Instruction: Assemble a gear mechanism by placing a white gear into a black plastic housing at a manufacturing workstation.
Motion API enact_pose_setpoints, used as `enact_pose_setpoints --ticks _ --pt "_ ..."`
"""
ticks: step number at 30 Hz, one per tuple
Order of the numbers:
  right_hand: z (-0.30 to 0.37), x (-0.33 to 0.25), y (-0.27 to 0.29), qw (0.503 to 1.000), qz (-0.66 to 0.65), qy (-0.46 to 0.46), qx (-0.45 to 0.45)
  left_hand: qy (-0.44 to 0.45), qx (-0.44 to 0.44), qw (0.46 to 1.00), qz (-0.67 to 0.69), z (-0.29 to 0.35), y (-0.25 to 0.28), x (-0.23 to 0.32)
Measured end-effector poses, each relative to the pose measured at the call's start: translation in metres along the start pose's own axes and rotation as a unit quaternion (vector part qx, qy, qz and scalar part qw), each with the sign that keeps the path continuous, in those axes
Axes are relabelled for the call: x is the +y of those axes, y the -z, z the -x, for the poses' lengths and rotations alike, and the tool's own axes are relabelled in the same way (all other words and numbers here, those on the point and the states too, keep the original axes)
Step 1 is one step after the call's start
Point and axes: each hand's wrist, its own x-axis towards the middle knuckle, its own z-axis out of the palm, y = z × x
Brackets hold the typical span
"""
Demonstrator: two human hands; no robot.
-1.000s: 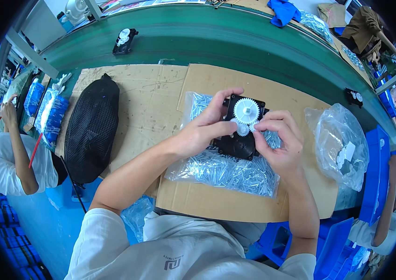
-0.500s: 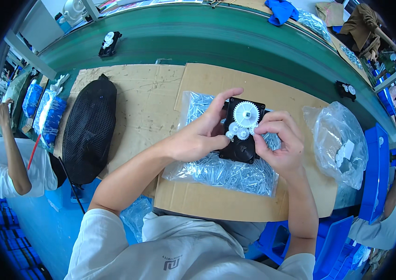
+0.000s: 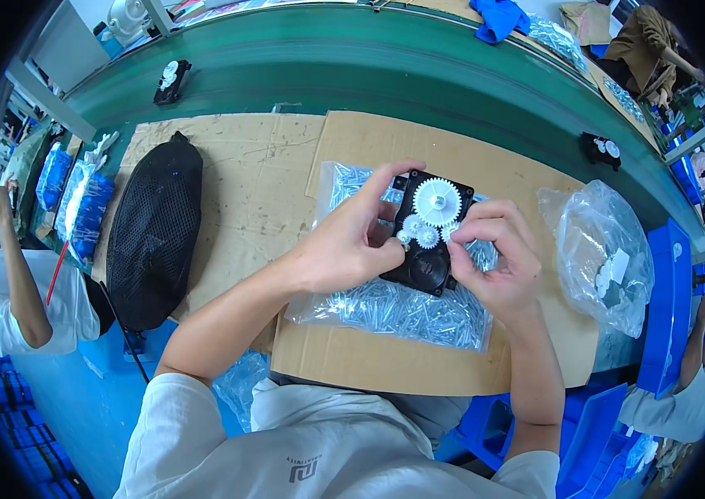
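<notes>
My left hand [image 3: 352, 237] grips the left side of a black gearbox housing [image 3: 430, 268], its thumb at the near left edge. In the housing sit a large white gear [image 3: 437, 202] and several small white gears [image 3: 427, 236]. The fingers of my right hand [image 3: 498, 254] are pinched together at the small gear on the housing's right side; whether they hold that gear or just press on it is hidden. Beneath the housing lies a clear bag of metal pins [image 3: 402, 316] on cardboard [image 3: 352, 358].
Beyond the cardboard runs a green conveyor belt [image 3: 302, 66] carrying two black gear housings, one left [image 3: 172, 81], one right [image 3: 600, 150]. A black mesh bag [image 3: 155, 233] lies left. To the right are a clear plastic bag [image 3: 598, 258] and blue bins [image 3: 667, 308]. Other people work on both sides.
Both housings on the belt have shifted left. The housing in my hands has moved and tilted slightly, while my right fingers stay at its right-side gear.
</notes>
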Motion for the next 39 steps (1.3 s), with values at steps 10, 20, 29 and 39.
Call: enact_pose_setpoints --ticks 10,20,29,39 --pt "0.001 0.006 -0.009 1.000 0.001 0.023 0.007 -0.147 0.067 0.987 0.008 -0.007 -0.019 -0.018" --pt "-0.005 -0.006 0.002 0.998 -0.013 0.005 -0.061 -0.215 0.154 0.949 -0.170 -0.008 0.001 -0.006" --pt "-0.005 -0.010 -0.005 0.943 0.141 0.040 -0.299 -0.210 0.180 0.945 -0.172 -0.011 0.013 -0.006" --pt "-0.012 -0.019 0.008 0.972 0.087 -0.048 -0.214 -0.180 0.161 0.959 -0.147 -0.006 0.007 -0.006"
